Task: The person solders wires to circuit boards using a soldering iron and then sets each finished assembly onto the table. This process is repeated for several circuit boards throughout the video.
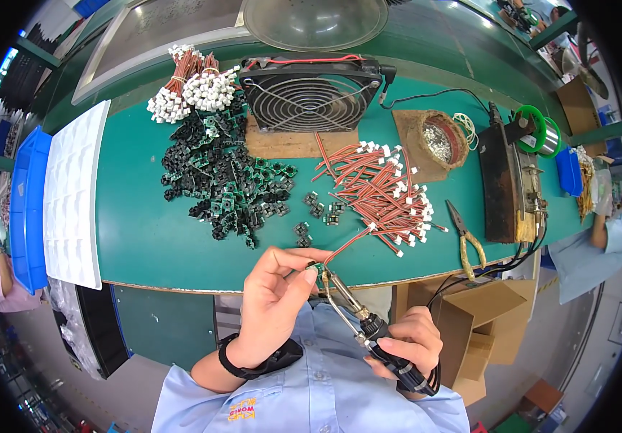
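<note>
Head view: your left hand (276,294) pinches a small green circuit board (315,269) just above the near table edge, with a red wire (350,242) running from it toward the loose pile of red wires (383,191). Your right hand (408,345) is clenched around a soldering iron (354,310), tip touching the board. A heap of black parts (224,180) lies to the left; a fan (309,92) stands behind.

Green workbench (145,238), grey floor (44,361), cardboard boxes (469,325) beside bench, bright light.
</note>
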Demonstrator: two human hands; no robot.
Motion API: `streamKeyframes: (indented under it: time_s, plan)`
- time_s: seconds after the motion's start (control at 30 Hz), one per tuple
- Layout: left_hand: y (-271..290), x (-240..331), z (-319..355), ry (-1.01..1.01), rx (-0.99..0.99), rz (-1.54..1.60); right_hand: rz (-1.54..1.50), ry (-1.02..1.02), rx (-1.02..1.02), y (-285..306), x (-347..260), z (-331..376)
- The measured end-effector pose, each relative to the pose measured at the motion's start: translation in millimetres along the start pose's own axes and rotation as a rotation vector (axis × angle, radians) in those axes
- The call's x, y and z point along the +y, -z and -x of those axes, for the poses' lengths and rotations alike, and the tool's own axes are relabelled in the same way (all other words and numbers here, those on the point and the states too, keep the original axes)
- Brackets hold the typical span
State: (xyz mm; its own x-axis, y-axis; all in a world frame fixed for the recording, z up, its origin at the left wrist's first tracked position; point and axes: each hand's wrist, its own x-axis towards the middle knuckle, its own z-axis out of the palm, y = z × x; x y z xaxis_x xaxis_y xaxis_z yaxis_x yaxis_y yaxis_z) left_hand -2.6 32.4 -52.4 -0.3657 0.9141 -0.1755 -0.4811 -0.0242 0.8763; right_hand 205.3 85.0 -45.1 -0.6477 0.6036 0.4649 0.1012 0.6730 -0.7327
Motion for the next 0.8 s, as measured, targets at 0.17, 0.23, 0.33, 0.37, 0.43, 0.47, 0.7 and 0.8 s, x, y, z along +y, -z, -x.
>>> streamKeyframes:
  time_s: [0.17,0.23,0.33,0.37,0.43,0.47,0.7,0.8]
  plan:
    - [-2.2,0.2,-0.1,-0.005,0.011,0.012,-0.006,0.002,-0.013,-0.3,-0.3,0.5]
    - [-3.3,1.4,-0.2,-0.005,0.017,0.013,-0.004,0.006,-0.016,-0.3,-0.6,1.0]
    - [-2.0,1.1,0.8,0.006,0.017,0.022,-0.022,0.019,-0.011,0.1,0.1,2.6]
    - [-1.7,1.0,1.0,0.011,0.017,0.027,-0.023,0.02,-0.012,-0.1,0.6,2.9]
    - [-2.6,1.2,0.9,0.001,0.018,0.024,-0.008,0.023,-0.004,-0.8,1.9,3.6]
    - [-3.3,1.2,0.7,-0.008,0.017,0.021,0.0,0.024,-0.001,-0.9,2.2,3.7]
    - [-3.3,0.7,1.2,-0.002,0.014,0.034,0.002,0.016,-0.003,-0.9,1.7,3.8]
    - [-3.3,0.0,1.0,-0.005,0.01,0.039,0.0,0.017,0.002,-1.0,2.0,3.8]
